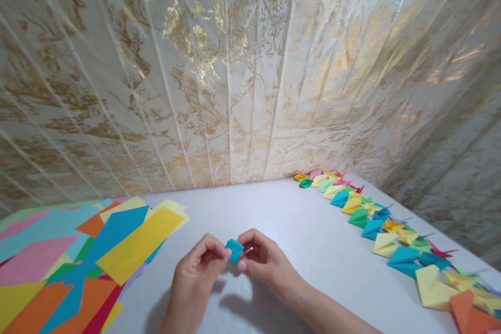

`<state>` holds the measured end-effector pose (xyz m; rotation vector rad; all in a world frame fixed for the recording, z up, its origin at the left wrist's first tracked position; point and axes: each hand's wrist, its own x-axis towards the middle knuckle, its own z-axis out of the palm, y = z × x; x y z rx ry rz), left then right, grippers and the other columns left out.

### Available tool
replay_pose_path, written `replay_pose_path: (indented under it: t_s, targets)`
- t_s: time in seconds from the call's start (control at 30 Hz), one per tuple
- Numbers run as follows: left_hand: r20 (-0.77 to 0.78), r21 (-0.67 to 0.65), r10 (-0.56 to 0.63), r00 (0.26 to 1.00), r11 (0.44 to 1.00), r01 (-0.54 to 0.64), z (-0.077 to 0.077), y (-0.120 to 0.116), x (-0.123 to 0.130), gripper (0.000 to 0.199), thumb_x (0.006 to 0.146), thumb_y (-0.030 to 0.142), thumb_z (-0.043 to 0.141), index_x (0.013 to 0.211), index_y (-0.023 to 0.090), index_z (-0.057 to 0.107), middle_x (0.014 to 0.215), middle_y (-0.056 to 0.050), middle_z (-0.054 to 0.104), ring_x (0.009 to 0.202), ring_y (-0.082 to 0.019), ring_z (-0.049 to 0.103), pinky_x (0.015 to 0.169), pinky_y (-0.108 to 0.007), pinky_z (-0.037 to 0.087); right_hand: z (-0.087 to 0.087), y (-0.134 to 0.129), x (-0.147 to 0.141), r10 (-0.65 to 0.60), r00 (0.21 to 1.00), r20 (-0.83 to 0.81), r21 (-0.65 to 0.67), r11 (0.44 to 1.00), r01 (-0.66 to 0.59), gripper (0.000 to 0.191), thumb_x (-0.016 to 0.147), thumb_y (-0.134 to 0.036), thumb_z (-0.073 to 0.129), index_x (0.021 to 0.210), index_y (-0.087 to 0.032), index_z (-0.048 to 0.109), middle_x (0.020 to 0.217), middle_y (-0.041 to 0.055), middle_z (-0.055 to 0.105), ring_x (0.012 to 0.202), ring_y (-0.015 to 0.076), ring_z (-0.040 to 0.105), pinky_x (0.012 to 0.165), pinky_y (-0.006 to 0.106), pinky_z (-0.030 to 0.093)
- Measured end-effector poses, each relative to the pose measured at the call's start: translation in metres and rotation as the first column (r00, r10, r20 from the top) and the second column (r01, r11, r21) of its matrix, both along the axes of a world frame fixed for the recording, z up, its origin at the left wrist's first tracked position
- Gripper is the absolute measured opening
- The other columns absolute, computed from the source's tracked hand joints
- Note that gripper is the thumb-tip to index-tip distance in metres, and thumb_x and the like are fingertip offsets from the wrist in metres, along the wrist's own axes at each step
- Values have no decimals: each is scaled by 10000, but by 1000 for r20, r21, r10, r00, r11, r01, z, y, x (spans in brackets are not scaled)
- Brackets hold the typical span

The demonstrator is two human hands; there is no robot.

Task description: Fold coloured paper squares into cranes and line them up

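A small folded piece of blue paper [235,251] is held up between my two hands, a little above the white table. My left hand [199,263] pinches its left side between thumb and curled fingers. On the other side, my right hand [264,261] has its thumb and fingertips closed at the paper's right edge. The paper looks folded into a compact, pointed shape; its finer creases are too small to make out.
Loose paper sheets in many colours, a yellow sheet [141,242] on top, cover the table's left side. Rows of folded paper figures [370,227] line the right edge. The white table [242,203] meets a wall [219,88] with gold patterns at the back.
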<state>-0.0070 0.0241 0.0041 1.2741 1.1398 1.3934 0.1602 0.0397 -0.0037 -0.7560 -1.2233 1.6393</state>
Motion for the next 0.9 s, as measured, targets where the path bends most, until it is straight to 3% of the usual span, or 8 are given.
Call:
replay_pose_path:
  t_s: [0.2,0.33,0.4,0.47,0.53,0.63,0.77,0.9]
  targets:
    - [-64,-20,-164,984,986,163,-1,-7,8,180,867,397,646,843,219,668,899,-19,676,929,-208,646,832,-239,512,6,-7,5,-230,951,206,373,917,141,125,878,-241,627,836,-234,510,1070,65,677,995,214,630,901,372,462]
    - [-148,-48,-233,961,972,228,1,-14,12,275,937,462,550,992,221,671,1062,-54,696,1027,-235,642,905,-275,495,9,-5,14,-430,793,433,740,672,-40,133,885,-104,527,919,-232,520,996,69,685,872,202,621,792,322,471]
    - [-130,-86,-237,963,970,228,2,-15,13,298,933,495,551,995,225,662,1016,-42,708,984,-234,646,896,-283,494,10,-5,16,-509,706,492,817,550,-174,132,900,-107,524,947,-227,552,959,75,671,817,210,584,739,319,456]
    - [-100,-120,-220,970,971,208,4,-13,12,316,912,527,568,957,228,659,938,-24,704,920,-229,637,850,-281,499,11,-5,15,-539,660,523,827,507,-242,128,900,-136,565,996,-219,585,990,92,656,841,229,563,747,339,457]
    - [-75,-153,-167,983,976,154,7,-10,10,342,879,562,582,876,227,652,822,0,666,831,-214,605,778,-268,491,12,-6,16,-522,672,526,816,532,-225,219,868,-138,617,1073,-215,612,1077,107,620,935,250,553,807,364,471]
    - [-49,-222,-106,993,971,92,12,-6,7,373,823,581,609,738,218,603,684,32,561,719,-183,519,692,-248,443,14,-2,19,-403,781,478,762,633,-139,334,867,-91,587,1160,-240,647,1168,103,546,1066,243,538,917,372,471]
    - [6,-301,-148,989,943,143,12,-5,5,362,799,553,611,708,206,570,669,40,508,698,-163,446,655,-237,382,15,3,22,-217,882,419,627,771,-108,222,931,-167,610,1095,-271,719,1000,52,594,968,199,596,887,328,477]
    - [31,-324,-181,983,928,181,7,-7,5,332,820,520,589,728,202,571,683,39,488,717,-164,428,657,-241,359,14,2,19,-154,905,397,574,811,-115,161,925,-349,687,1021,-247,765,969,52,638,917,189,634,852,305,484]
